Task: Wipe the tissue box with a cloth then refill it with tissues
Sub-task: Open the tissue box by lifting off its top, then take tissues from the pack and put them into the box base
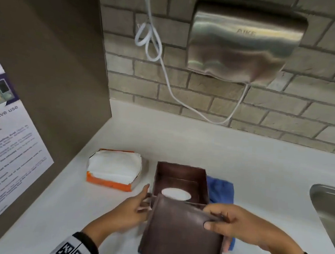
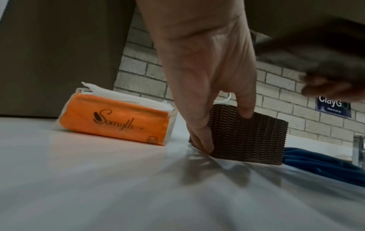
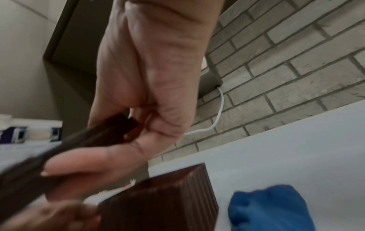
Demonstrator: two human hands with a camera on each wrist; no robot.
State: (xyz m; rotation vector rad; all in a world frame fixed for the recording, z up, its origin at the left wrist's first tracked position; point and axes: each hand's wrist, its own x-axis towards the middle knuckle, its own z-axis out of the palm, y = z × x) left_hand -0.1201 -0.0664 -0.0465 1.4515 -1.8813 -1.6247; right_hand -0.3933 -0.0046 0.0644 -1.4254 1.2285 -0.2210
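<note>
The brown woven tissue box (image 1: 181,167) stands upside down on the white counter, its oval slot facing down. My left hand (image 1: 136,204) holds its near-left corner; in the left wrist view the thumb lies on the woven wall (image 2: 252,137) and the fingers (image 2: 203,140) reach down to the corner. My right hand (image 1: 235,224) grips the box's flat brown base panel (image 1: 182,234), lifted and tilted in front of the box, thumb on top (image 3: 79,164). An opened orange tissue pack (image 1: 115,169) lies left of the box. The blue cloth (image 1: 222,189) lies crumpled to its right.
A steel sink (image 1: 330,209) is set into the counter at the right. A metal hand dryer (image 1: 245,42) hangs on the brick wall, its white cable (image 1: 167,72) looping down. A brown cabinet side with a notice (image 1: 7,134) bounds the left.
</note>
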